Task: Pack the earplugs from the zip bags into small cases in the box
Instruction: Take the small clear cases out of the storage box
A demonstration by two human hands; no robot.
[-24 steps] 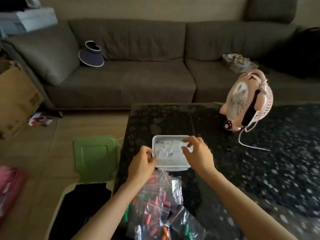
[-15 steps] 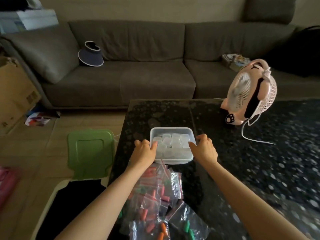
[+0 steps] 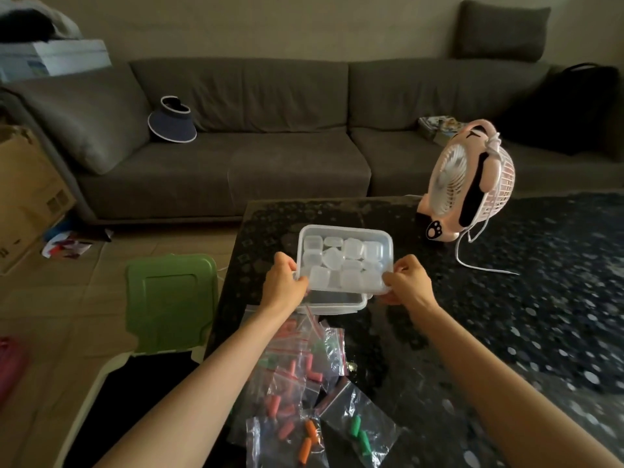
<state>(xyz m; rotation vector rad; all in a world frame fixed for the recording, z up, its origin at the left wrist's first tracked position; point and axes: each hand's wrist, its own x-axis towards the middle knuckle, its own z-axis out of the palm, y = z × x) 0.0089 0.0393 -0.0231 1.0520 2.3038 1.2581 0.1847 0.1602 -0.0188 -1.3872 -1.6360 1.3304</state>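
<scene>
Lighting is dim and flat throughout; the source cannot be placed. Shadows are soft and faint. The white box [image 3: 344, 228] and the fan [image 3: 469, 184] read brightest. The black bag [image 3: 574, 106] on the sofa [image 3: 253, 173] loses all detail. Faint glare shows on the zip bags [image 3: 368, 430]. Pale specks on the table [image 3: 523, 315] smear into streaks toward the right and lower edges. The sofa back bows from wide-angle distortion. Overall focus is soft.

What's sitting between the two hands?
The box of small cases, gripped by left hand and right hand; head view shows it.
</scene>
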